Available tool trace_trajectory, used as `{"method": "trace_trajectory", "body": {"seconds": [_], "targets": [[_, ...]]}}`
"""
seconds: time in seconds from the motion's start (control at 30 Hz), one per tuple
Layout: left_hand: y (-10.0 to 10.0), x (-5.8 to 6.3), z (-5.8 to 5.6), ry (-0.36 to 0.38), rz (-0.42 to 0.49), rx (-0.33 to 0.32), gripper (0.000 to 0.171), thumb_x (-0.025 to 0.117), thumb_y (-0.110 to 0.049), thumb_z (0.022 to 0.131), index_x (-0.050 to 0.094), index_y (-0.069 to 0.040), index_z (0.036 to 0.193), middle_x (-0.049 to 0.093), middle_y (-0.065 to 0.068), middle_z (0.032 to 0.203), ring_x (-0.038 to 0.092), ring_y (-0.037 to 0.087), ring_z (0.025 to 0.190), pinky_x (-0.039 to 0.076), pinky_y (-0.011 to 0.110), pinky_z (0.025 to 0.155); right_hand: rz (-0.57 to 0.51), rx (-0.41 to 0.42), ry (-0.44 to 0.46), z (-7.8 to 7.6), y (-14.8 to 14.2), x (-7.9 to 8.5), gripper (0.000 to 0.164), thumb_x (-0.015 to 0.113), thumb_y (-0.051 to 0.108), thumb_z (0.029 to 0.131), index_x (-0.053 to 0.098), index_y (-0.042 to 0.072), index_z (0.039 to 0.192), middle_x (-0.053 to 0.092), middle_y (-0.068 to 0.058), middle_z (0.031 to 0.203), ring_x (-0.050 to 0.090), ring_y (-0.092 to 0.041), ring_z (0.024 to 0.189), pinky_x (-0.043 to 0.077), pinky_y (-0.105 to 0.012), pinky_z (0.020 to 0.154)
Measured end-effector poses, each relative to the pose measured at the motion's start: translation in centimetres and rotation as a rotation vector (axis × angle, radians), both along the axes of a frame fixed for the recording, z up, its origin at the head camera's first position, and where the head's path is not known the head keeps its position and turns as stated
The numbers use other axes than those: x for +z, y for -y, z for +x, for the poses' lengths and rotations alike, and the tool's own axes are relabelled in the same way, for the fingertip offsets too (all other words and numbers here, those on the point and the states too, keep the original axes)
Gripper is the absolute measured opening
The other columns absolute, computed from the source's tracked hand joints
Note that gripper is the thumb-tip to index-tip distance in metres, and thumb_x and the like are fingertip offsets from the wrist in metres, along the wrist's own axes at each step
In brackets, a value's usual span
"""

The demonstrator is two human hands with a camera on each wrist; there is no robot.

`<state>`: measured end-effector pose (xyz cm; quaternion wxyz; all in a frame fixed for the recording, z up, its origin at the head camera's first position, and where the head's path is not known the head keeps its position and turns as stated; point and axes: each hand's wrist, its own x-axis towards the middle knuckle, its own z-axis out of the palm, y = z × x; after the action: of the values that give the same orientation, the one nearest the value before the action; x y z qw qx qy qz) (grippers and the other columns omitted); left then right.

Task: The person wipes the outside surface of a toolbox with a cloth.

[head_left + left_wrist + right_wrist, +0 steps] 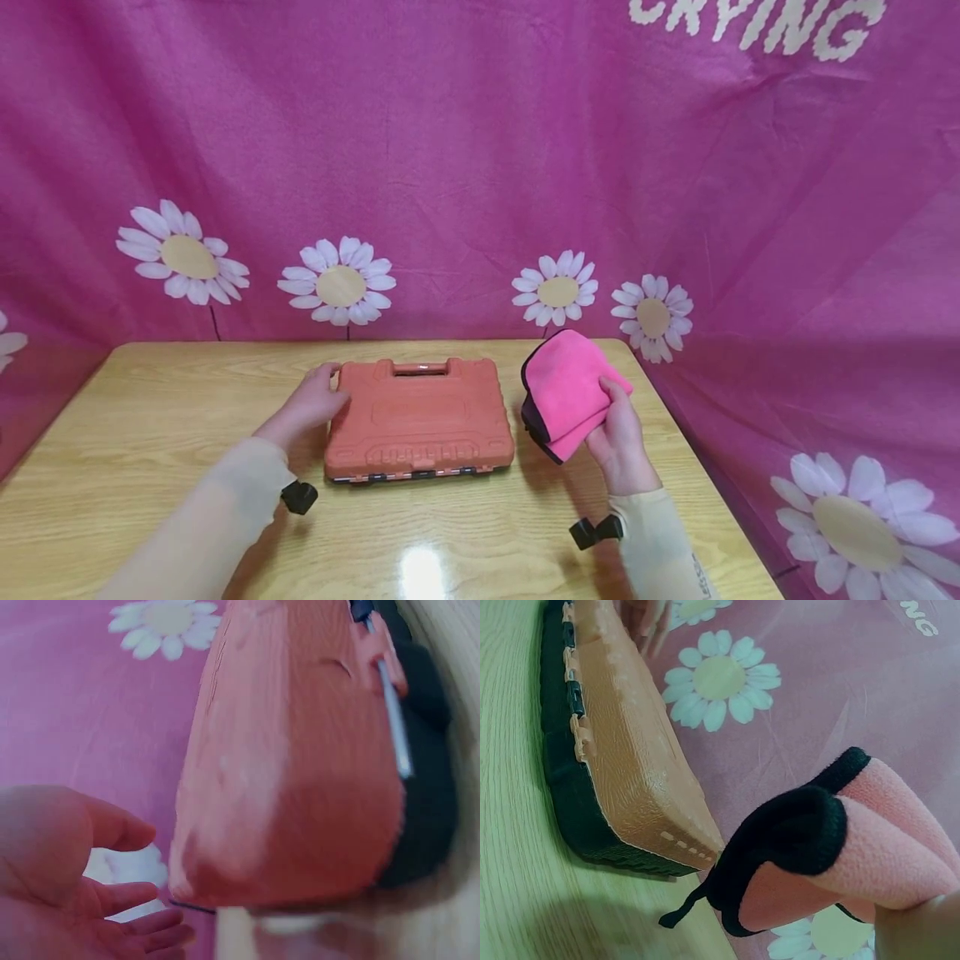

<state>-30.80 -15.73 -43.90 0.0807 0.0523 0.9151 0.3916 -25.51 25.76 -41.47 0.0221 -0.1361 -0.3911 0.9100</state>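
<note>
A closed orange plastic tool case (420, 408) with a dark base lies flat on the table, its handle toward the back. My left hand (311, 404) is at the case's back left corner. In the left wrist view its fingers (120, 832) are loosely bent and apart from the case's side. On the right, my right hand (621, 433) pinches a folded pink cloth (566, 387) with black edging by its right side, thumb on top. The cloth hangs above the table, and a small black loop (682, 909) dangles from it in the right wrist view.
The wooden table (172, 417) extends in front of and to the left of the case. Behind it and along its right side hangs a magenta curtain (450, 167) printed with white daisies. Each wrist carries a small black camera.
</note>
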Motion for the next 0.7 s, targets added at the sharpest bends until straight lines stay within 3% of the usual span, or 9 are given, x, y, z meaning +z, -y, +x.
{"method": "trace_trajectory", "body": {"seconds": [0.07, 0.17, 0.4, 0.57, 0.7], "targets": [[-0.9, 0.4, -0.1, -0.072, -0.079, -0.003, 0.059, 0.050, -0.012, 0.100, 0.035, 0.017, 0.148, 0.035, 0.042, 0.150, 0.038, 0.054, 0.142, 0.033, 0.061, 0.120, -0.010, -0.001, -0.004, 0.0, 0.0, 0.0, 0.022, 0.033, 0.019, 0.113, 0.043, 0.016, 0.132, 0.062, 0.009, 0.119, 0.060, -0.001, 0.114, 0.046, -0.017, 0.106], [-2.3, 0.9, -0.5, -0.122, -0.146, -0.028, 0.052, 0.052, -0.012, 0.102, 0.042, 0.014, 0.146, 0.042, 0.037, 0.148, 0.045, 0.050, 0.138, 0.038, 0.060, 0.117, -0.009, 0.003, -0.006, -0.1, 0.0, -0.1, 0.021, 0.032, 0.018, 0.112, 0.043, 0.016, 0.131, 0.064, 0.010, 0.117, 0.060, -0.001, 0.112, 0.047, -0.016, 0.105], [-4.8, 2.6, -2.3, -0.199, -0.368, -0.243, 0.031, 0.063, -0.012, 0.100, 0.062, 0.005, 0.126, 0.067, 0.020, 0.118, 0.065, 0.034, 0.110, 0.053, 0.052, 0.103, -0.010, 0.012, -0.010, -0.3, 0.2, -0.3, 0.020, 0.033, 0.017, 0.112, 0.043, 0.016, 0.128, 0.064, 0.009, 0.114, 0.060, 0.000, 0.110, 0.048, -0.015, 0.101], [-6.3, 3.7, -3.4, -0.215, -0.438, -0.329, 0.024, 0.065, -0.014, 0.101, 0.067, 0.001, 0.119, 0.072, 0.014, 0.110, 0.067, 0.029, 0.103, 0.055, 0.048, 0.101, -0.027, 0.018, -0.004, -0.4, 0.2, -0.4, 0.020, 0.033, 0.017, 0.112, 0.043, 0.014, 0.130, 0.065, 0.009, 0.112, 0.061, -0.001, 0.109, 0.050, -0.015, 0.100], [-7.2, 3.5, -4.0, -0.254, -0.477, -0.393, 0.019, 0.063, -0.013, 0.101, 0.069, 0.000, 0.114, 0.073, 0.012, 0.107, 0.069, 0.027, 0.101, 0.056, 0.045, 0.098, -0.033, 0.018, 0.013, -0.2, -0.1, -0.5, 0.020, 0.034, 0.019, 0.112, 0.043, 0.015, 0.130, 0.065, 0.009, 0.113, 0.060, -0.001, 0.110, 0.050, -0.016, 0.098]]}}
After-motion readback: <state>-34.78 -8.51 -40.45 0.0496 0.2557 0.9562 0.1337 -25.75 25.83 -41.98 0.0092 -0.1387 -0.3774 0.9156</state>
